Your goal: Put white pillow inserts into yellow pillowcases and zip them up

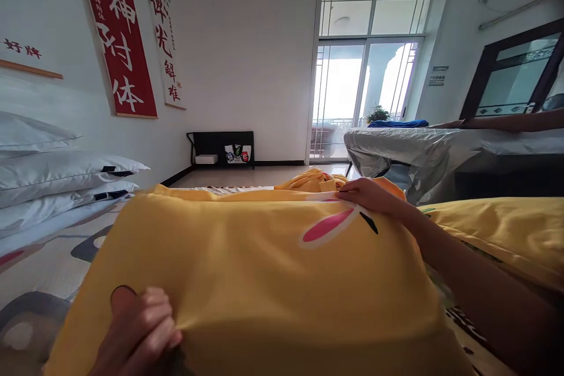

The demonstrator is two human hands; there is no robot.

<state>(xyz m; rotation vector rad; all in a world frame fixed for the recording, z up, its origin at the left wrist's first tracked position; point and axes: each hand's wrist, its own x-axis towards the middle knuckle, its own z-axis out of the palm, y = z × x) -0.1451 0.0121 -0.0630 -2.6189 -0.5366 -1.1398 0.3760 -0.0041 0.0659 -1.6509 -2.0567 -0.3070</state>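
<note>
A yellow pillowcase [247, 270] with a pink-and-white printed shape spreads wide in front of me, looking filled out like a pillow. At its near left part, my left hand [143, 329] is closed in a fist on the cloth, which pulls into creases beside the fingers. My right hand [368, 194] reaches over to the far edge, its fingers closed on the fabric there. Just beyond that edge lies a bunched yellow cloth [311, 178]. The underside of the pillowcase is hidden.
White pillows [57, 173] are stacked at the left on a patterned cover [42, 282]. Another yellow pillow [506, 229] lies to the right. Behind it stands a plastic-covered table [414, 150], with another person's arm [506, 122] resting on it. A black bench [207, 144] is by the far wall.
</note>
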